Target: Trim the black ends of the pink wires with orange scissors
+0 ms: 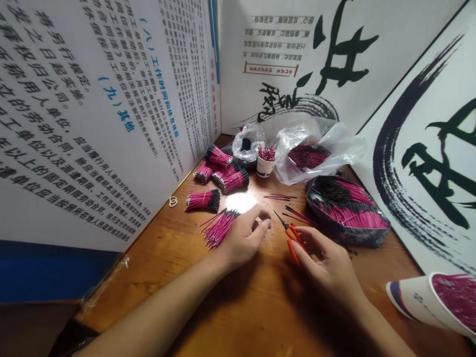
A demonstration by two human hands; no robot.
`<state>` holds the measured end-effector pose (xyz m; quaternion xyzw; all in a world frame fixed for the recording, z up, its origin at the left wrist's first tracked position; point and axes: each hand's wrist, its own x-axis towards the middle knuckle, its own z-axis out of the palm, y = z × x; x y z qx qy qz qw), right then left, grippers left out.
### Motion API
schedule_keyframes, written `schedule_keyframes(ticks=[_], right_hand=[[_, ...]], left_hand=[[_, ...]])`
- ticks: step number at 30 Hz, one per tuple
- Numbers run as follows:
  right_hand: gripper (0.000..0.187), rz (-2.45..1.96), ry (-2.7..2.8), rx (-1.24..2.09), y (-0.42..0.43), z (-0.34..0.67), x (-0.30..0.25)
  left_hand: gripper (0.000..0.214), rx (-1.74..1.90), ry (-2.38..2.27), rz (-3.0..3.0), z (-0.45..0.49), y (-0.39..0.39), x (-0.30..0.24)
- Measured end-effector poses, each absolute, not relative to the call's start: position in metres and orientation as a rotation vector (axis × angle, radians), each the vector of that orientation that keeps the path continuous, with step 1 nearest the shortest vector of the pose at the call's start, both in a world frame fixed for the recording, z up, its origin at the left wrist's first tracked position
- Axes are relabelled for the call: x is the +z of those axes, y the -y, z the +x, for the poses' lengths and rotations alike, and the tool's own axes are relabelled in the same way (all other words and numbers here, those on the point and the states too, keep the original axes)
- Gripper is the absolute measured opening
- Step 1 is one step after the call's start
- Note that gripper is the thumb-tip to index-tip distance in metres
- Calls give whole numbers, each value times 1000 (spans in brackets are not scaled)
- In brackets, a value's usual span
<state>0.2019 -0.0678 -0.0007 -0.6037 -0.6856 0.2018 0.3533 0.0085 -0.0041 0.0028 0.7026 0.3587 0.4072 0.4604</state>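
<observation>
My right hand (327, 260) is wrapped around the orange handles of small pointed snips (292, 238), whose dark tip points up and left toward my other hand. My left hand (247, 235) is closed, with thumb and fingertips drawn together. Whatever may be pinched there is too small to make out. Beside its wrist lies a loose pile of pink wires with black ends (220, 230). Several single pink wires (278, 197) lie on the wooden table beyond the hands, and others (297, 215) lie just past the snips.
Banded wire bundles (203, 200) are stacked at the back left. A paper cup (265, 167) of wires stands behind, near a clear plastic bag (297, 158). An open dark box (347, 233) full of wires is at right, with a larger cup (412, 299) lower down. Printed panels (148, 99) enclose the table.
</observation>
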Motion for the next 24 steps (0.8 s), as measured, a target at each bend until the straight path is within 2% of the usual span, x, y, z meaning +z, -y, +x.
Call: schedule_keyframes(ticks=[6, 15, 24], right_hand=[[28, -1532, 1690, 416, 67, 205, 0], [25, -1554, 1802, 287, 71, 206, 7], [21, -1585, 1841, 312, 68, 202, 11]], left_hand=[[8, 1093, -890, 2085, 16, -10, 17], [7, 1274, -923, 1997, 7, -11, -6], [10, 1157, -991, 1914, 10, -15, -8]])
